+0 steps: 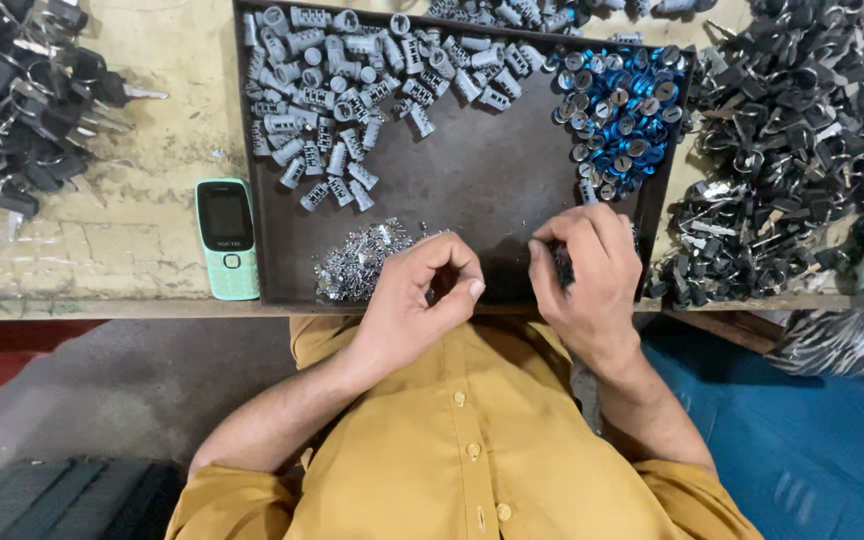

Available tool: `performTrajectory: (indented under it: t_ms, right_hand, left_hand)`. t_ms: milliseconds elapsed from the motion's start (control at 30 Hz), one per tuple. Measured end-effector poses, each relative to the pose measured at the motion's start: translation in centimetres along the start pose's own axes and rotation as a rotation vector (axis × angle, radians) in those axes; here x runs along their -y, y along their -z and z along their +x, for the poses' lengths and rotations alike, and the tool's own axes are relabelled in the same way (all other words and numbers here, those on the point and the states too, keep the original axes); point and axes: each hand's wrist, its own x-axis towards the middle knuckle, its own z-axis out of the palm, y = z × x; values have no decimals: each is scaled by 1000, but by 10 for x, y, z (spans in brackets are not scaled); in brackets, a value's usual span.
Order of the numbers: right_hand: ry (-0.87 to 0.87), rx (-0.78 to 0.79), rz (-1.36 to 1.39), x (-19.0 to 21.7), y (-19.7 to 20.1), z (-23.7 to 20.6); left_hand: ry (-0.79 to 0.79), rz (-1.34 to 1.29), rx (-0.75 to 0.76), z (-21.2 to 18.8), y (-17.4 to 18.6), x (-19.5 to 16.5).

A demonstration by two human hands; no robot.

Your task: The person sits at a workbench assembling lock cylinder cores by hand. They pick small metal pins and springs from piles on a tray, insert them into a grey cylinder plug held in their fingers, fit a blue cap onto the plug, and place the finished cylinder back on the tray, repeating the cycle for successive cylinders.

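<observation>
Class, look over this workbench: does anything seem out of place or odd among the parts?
One thing stands out: a mint-green phone lies on the bench just left of the dark tray, among lock parts and keys. It is not a part. The piles themselves look sorted by kind.

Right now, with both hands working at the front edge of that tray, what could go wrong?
The small silver bits lie heaped at the tray front rim by the left hand; a nudge might spill them. The phone sits near the table edge and could get knocked off. The right hand hides its dark part, so a slip might drop it.
</observation>
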Motion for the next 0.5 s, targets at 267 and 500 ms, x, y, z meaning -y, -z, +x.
performTrajectory:
  t_ms: [267,500]
  right_hand:
    - [-29,-3,453,24,-1,-20]
    - [43,-45,430,26,-1,-19]
  left_hand:
    - [182,-478,75,3,-13,4]
    - [103,-390,17,-4,-17,-1]
